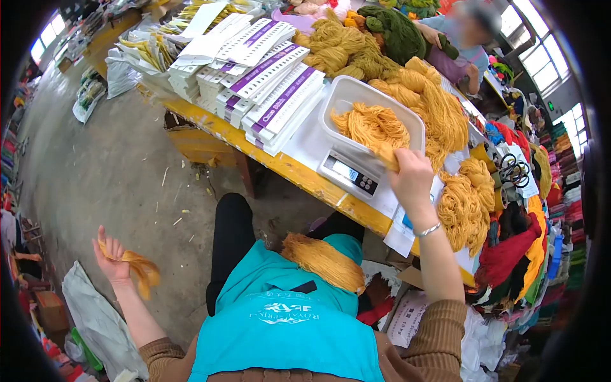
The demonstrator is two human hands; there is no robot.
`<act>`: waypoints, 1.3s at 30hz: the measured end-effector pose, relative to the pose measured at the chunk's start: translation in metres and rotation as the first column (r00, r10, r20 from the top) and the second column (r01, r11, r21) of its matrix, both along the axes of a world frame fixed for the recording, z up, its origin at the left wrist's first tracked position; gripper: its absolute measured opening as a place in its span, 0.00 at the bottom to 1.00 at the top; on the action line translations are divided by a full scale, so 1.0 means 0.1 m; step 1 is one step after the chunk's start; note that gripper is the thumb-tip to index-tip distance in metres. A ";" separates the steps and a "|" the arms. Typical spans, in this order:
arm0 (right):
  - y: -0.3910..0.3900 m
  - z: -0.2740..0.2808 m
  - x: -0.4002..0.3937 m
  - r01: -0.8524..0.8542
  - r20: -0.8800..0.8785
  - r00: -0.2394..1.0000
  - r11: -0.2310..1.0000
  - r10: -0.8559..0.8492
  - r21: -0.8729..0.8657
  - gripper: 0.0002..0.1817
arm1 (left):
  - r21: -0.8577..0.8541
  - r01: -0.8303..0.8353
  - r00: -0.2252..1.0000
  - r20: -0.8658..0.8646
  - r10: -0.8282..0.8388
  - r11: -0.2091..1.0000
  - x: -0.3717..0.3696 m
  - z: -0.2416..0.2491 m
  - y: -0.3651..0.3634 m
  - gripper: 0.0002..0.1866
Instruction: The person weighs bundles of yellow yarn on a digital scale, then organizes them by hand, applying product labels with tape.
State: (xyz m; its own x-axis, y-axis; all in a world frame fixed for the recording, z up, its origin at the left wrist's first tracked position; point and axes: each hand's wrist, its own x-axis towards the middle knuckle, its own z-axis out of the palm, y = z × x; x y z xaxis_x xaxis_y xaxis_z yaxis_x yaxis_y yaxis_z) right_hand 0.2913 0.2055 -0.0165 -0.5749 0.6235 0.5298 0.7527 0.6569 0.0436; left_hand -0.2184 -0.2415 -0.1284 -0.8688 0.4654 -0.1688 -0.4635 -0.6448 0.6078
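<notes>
A golden-yellow yarn bundle (pixel 324 262) lies on the lap of the teal apron (pixel 280 318). The left hand (pixel 113 256), out over the grey concrete floor (pixel 127 172), holds a loose golden strand (pixel 141 268); the right hand (pixel 412 177) grips a golden yarn tuft (pixel 387 156) at the rim of the clear plastic tub (pixel 417 127) — yarn inside, digital scale (pixel 350 173) beneath. The yellow-edged table (pixel 305 181) also bears white-and-purple card stacks (pixel 277 105) and orange-gold hanks (pixel 449 121). Beyond — a person in light blue (pixel 474 54), bright windows (pixel 550 48).

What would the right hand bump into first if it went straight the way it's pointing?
Probably the white tub, or the orange yarn inside it; I can't tell how high the right hand is.
</notes>
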 end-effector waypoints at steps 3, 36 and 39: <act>-0.27 -0.07 0.05 -0.033 0.041 0.999 0.999 0.032 0.023 0.16 | -0.223 -0.263 0.929 0.205 0.309 0.939 0.33 0.40 0.47 0.23; 0.11 0.04 -0.16 -0.049 -0.338 0.940 0.966 -0.041 -0.253 0.07 | 0.162 0.578 0.761 -0.462 -0.456 0.800 0.87 0.79 0.95 0.40; 0.47 0.89 -0.32 -0.650 -0.833 0.553 0.633 0.015 -0.420 0.09 | 0.565 0.708 0.698 -0.467 -0.543 0.423 0.98 0.94 1.05 0.43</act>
